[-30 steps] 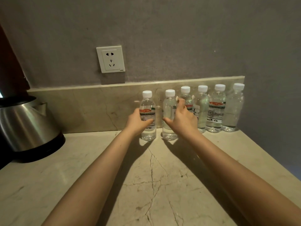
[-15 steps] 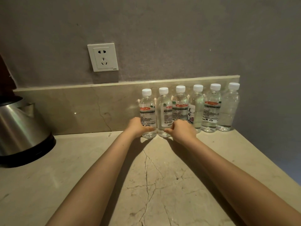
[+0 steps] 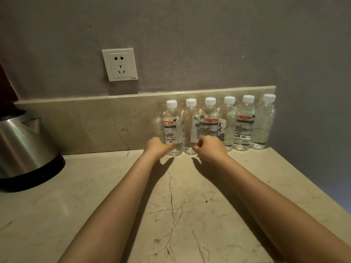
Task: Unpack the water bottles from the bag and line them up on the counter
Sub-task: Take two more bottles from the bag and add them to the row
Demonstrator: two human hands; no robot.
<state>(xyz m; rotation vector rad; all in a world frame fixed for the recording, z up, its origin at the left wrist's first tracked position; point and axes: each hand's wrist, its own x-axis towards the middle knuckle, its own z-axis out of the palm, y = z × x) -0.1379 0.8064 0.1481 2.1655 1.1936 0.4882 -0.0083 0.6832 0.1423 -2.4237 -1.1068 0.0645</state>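
Observation:
Several clear water bottles with white caps stand in a tight row against the marble backsplash (image 3: 106, 126) on the counter (image 3: 180, 215). My left hand (image 3: 158, 148) is curled around the base of the leftmost bottle (image 3: 172, 126), thumb across its front. My right hand (image 3: 211, 149) is a loose fist low in front of the third bottle (image 3: 209, 120). Its thumb tip touches the side of the second bottle (image 3: 190, 128), and it hides the third bottle's base. The far-right bottle (image 3: 265, 122) stands near the corner wall. No bag is in view.
A steel electric kettle (image 3: 22, 145) on a black base stands at the left of the counter. A white wall socket (image 3: 120, 64) is above the backsplash. The counter's right edge (image 3: 322, 188) runs diagonally towards me, and a wall closes the right corner.
The two left bottles, apart from the row a second ago, now stand tight against the others. Both hands have dropped to the bottles' bases, and my right hand has closed into a fist.

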